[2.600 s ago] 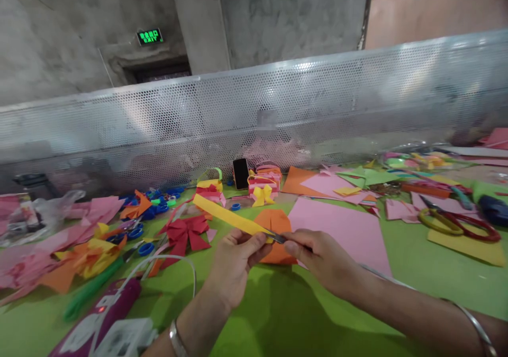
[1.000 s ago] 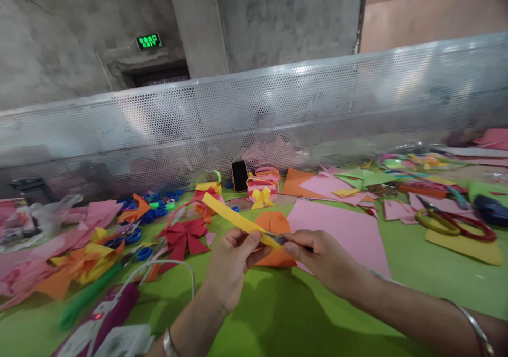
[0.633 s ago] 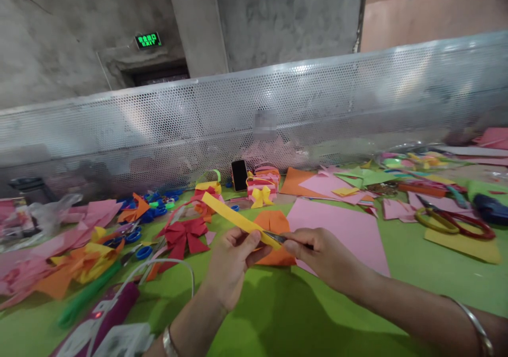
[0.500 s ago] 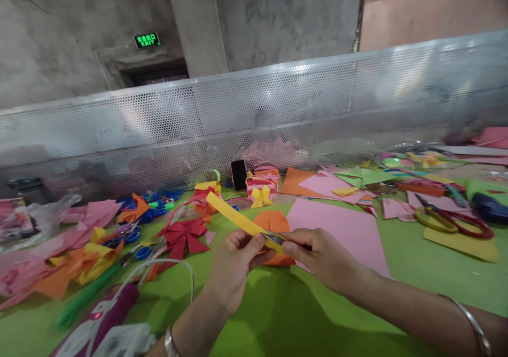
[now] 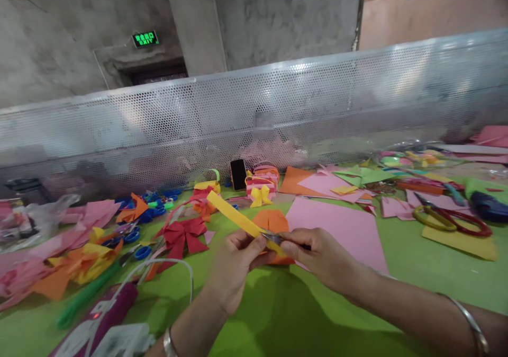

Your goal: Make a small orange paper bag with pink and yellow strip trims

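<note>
My left hand [image 5: 234, 264] pinches a yellow paper strip [image 5: 234, 216] near its lower end. The strip slants up to the left. My right hand [image 5: 313, 248] is closed around a pair of scissors [image 5: 273, 237], whose metal blades lie across the strip beside my left thumb. My fingers hide most of the handles. Just beyond my hands, a folded orange paper piece [image 5: 273, 219] lies partly covered by them. To its right is a large pink sheet [image 5: 337, 230]. A red paper bow [image 5: 184, 238] rests left of my left hand.
A purple power strip [image 5: 111, 304] with a white cable sits at the lower left. Larger scissors [image 5: 452, 219] lie at the right. Behind are a phone [image 5: 238, 175], a small pink paper bag [image 5: 262, 185] with a yellow bow, and a perforated metal screen [image 5: 222, 118].
The scissors' blades have shifted slightly over the yellow strip. Both hands keep nearly the same place and grip.
</note>
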{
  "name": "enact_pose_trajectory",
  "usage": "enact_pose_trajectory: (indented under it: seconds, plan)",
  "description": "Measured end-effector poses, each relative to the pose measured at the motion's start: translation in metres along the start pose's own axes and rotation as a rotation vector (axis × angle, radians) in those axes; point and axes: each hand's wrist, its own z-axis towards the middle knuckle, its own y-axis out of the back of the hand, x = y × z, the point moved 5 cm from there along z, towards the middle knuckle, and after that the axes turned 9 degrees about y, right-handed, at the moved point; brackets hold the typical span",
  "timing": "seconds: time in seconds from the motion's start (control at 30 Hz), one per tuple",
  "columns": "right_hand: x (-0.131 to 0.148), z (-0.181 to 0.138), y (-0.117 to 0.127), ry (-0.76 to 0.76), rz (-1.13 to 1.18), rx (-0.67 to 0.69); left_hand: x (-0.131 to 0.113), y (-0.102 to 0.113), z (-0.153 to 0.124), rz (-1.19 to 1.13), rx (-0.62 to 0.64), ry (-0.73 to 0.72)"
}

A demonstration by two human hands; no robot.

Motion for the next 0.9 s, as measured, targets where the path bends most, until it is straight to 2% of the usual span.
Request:
enact_pose_trajectory:
  seconds: [0.2,0.9]
  plan:
    - [0.0023,-0.0007,-0.0003,0.005,0.030,-0.028,0.0013,-0.0031,0.0003,0.006,0.063,0.004]
    - [0.0033,-0.0015,-0.0016,0.003,0.093,-0.004,0.0035,-0.0086,-0.0023,-0.011,0.073,0.058]
